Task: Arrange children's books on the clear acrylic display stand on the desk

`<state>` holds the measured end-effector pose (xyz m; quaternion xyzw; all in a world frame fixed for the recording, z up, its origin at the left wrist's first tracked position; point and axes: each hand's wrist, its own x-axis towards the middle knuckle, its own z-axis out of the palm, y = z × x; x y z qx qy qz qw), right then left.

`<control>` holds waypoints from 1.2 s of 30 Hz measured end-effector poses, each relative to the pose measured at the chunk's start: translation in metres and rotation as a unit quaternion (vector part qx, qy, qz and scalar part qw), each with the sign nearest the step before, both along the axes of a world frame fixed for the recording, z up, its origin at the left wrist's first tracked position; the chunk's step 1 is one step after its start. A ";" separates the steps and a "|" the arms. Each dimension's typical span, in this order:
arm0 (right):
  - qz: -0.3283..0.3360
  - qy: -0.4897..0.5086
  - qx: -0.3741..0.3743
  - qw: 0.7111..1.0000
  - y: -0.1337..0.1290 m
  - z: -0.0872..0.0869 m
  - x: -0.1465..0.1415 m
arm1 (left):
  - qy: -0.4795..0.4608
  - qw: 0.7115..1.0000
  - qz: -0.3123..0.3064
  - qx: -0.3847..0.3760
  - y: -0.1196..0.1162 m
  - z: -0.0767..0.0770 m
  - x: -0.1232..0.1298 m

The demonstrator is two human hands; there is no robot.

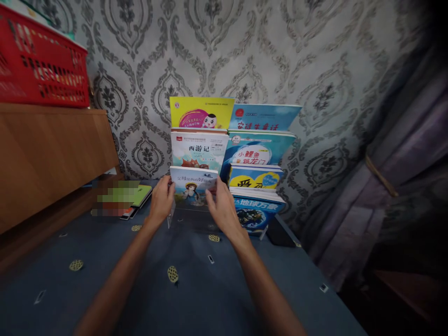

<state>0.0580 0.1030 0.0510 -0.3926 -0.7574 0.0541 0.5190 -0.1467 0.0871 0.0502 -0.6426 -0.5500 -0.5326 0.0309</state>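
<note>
A: State of the left hand (pixel 161 201)?

B: Partly closed, its thumb and fingers at the left side edge of a thin, rectangular paper book with a blue-grey illustrated cover (pixel 191 189). The right hand (pixel 226 207) is likewise partly closed at the opposite edge, thumb over the front; its other fingers are partly hidden. Judged by eye, the 2 hands share the hold.

A: Bearing of the book?

B: Directly between the 2 hands, ahead of the person, cover facing back. It stands upright, top edge running left to right. The lower end is dim, so its long axis cannot be confirmed. Neither hand is clearly nearer; the right thumb reaches further over the cover.

A: Immediate surroundings?

B: The book is at the lowest, foremost level of the left column in a clear, stepped plastic stand (pixel 170 219). Behind it rise a white storybook with black lettering (pixel 189 149) and a bright yellow book (pixel 178 114). Beside it, to the right, is a dark blue book with a globe picture (pixel 252 219), foremost in its column.

A: Further out?

B: A flat black object (pixel 280 234) right of the stand; a red slatted plastic basket (pixel 21 95) on a brown wooden cabinet (pixel 52 154), far left.
</note>
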 end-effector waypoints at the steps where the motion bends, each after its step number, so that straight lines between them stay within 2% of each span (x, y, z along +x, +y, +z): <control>1: -0.007 0.005 0.004 1.000 -0.001 -0.001 -0.002 | 0.010 1.000 0.011 0.001 0.001 -0.001 0.000; 8: -0.022 0.003 -0.025 0.999 -0.002 -0.007 -0.008 | 0.062 0.996 0.069 -0.004 0.009 -0.007 0.003; 13: 0.000 0.012 -0.048 0.999 0.003 -0.010 -0.008 | 0.051 0.995 0.085 -0.022 0.012 -0.002 0.002; 20: -0.019 -0.034 -0.057 0.998 0.007 -0.010 -0.008 | 0.075 0.989 0.122 -0.046 0.020 0.011 0.003; 25: -0.044 -0.069 -0.065 0.995 0.008 -0.013 -0.009 | 0.125 0.976 0.168 -0.058 0.022 0.009 0.002; 36: -0.052 -0.065 -0.056 0.995 0.014 -0.022 -0.008 | 0.084 0.988 0.123 -0.044 0.021 0.002 0.000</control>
